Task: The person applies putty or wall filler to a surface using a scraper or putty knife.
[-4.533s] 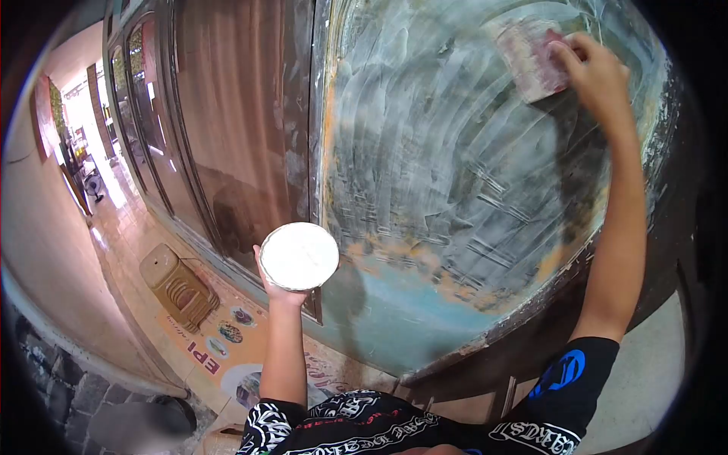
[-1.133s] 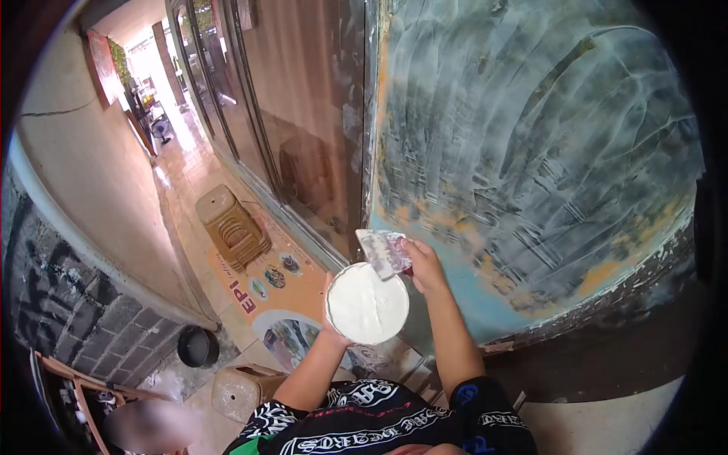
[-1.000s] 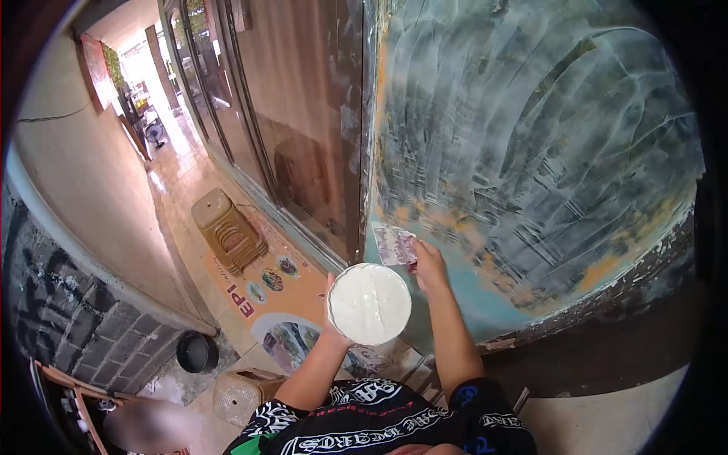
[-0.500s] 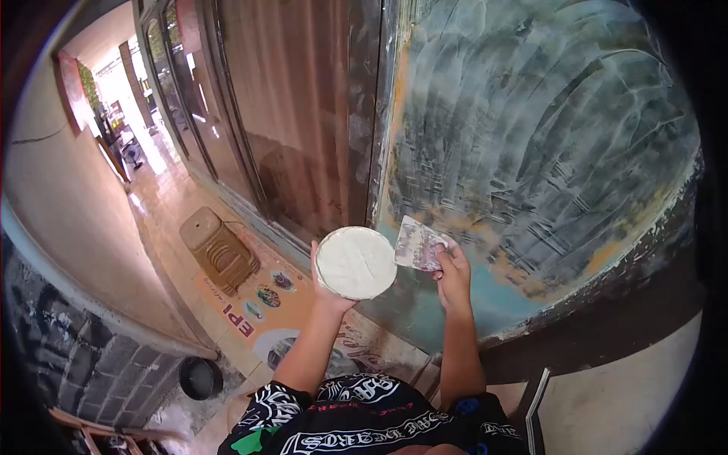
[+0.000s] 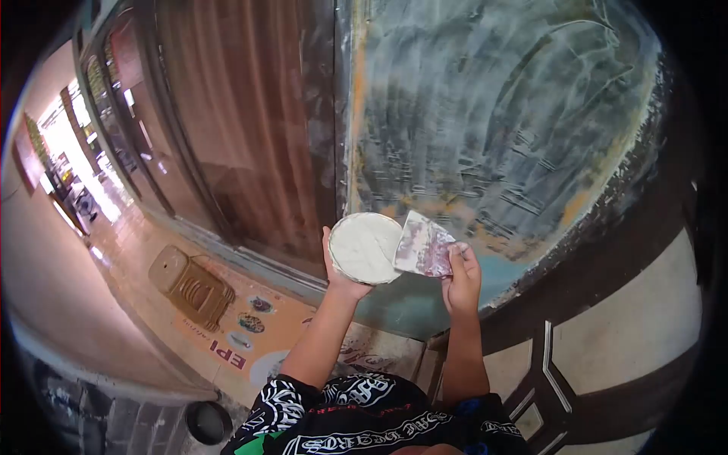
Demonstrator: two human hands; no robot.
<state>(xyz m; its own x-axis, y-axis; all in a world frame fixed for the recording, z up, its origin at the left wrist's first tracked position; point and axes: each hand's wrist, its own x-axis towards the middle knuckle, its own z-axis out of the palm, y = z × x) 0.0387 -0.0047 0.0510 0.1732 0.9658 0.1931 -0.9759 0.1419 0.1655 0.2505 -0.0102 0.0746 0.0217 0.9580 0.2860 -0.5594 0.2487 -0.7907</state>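
Evidently the weak point is the left hand (image 5: 347, 286): it cups the round container (image 5: 332, 252) from beneath and the left side, fingers against the outer wall, though most of that grip is hidden. Were the spreader to press hard on one edge, the container could tip, since all the support seems to come from that single palm. The right hand (image 5: 464, 279) has its fingers closed on the near end of the flat spreader (image 5: 425, 246), thumb across its face; a paste-slick surface there might let the blade twist. Its pale far edge overlaps the container's right rim in view; whether the two touch I cannot tell. A loose clot could also drop onto the printed banner (image 5: 273, 326) spread on the floor.

As for materials, the white paste (image 5: 365, 244) looks thick and creamy, nearly level, with a faint crease. The spreader is a thin, four-sided plate, reddish-purple under blotchy white residue. Ahead, the wall panel (image 5: 485, 114) wears cloudy, arcing smears over dark grey-green, with rough orange patches and smooth turquoise below. Ribbed plastic stools (image 5: 196, 287) stand stacked on the glossy tiles, and a round black bucket (image 5: 209, 422) sits lower down.
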